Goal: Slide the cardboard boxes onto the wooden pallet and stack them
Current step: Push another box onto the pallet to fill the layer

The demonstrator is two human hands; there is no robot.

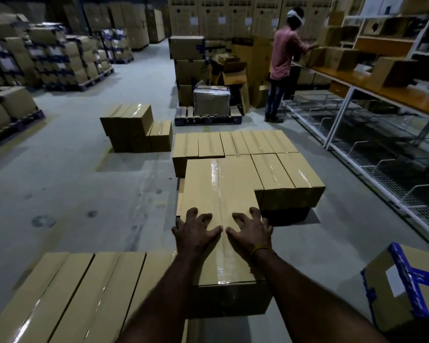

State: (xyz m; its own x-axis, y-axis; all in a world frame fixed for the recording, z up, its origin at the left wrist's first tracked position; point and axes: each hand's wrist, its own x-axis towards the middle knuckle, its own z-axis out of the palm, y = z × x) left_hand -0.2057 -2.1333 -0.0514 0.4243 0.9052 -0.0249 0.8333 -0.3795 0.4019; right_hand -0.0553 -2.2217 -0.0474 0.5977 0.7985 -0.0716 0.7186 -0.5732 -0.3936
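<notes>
A long taped cardboard box (218, 189) lies lengthwise in front of me, its far end up against the layer of boxes (235, 143) on the wooden pallet (180, 191), of which only a strip shows at the left. My left hand (195, 232) and my right hand (250, 231) rest side by side on the box's top, fingers spread, thumbs nearly touching over the tape seam. Two more boxes (289, 180) sit on the pallet to the right of it.
A row of similar boxes (67, 298) lies at my near left. A small stack (136, 128) stands on the floor ahead left. A blue-taped carton (406, 285) sits at my right. A person (284, 63) works at the shelving (372, 78) far right.
</notes>
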